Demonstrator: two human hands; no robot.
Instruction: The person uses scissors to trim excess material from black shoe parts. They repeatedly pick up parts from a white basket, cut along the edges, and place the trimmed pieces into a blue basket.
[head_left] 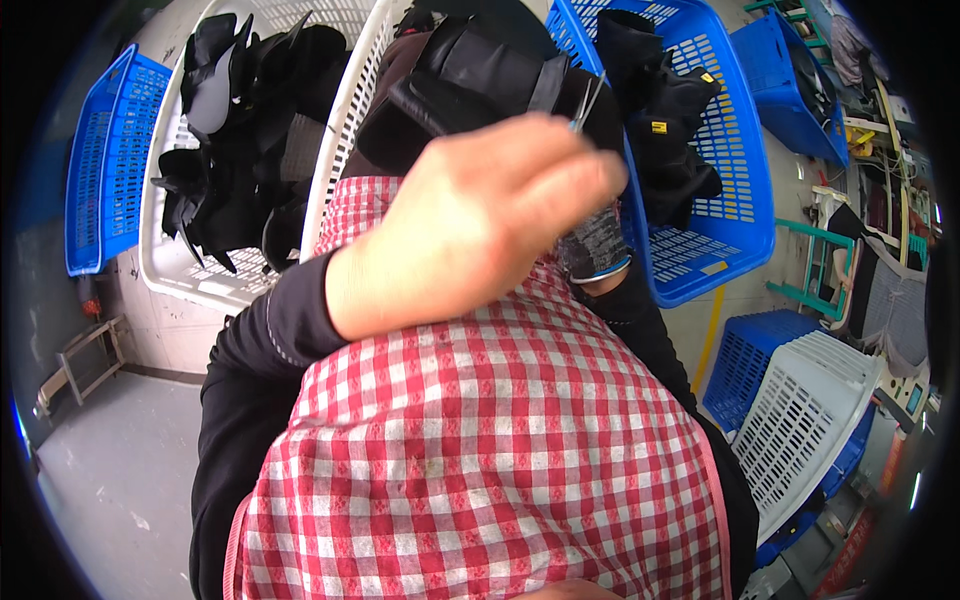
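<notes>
My bare left hand [460,220] crosses in front of my apron, its fingers curled together and blurred at the tips. What they hold, if anything, is hidden. Behind it is my right hand [597,245] in a grey knitted glove; the left hand covers its fingers. Thin metal blades of a small pair of snips or scissors [588,105] stick up just past the left fingers, and which hand has them I cannot tell. Close beyond my hands lies a black padded piece [480,75], like a shoe or boot upper, over dark material.
A white basket [160,240] of black pieces stands at the left, with a blue basket [105,165] beyond it. Another blue basket [735,180] with black pieces stands right of my hands. A light grey crate [805,420] and teal metal frame [825,265] are further right.
</notes>
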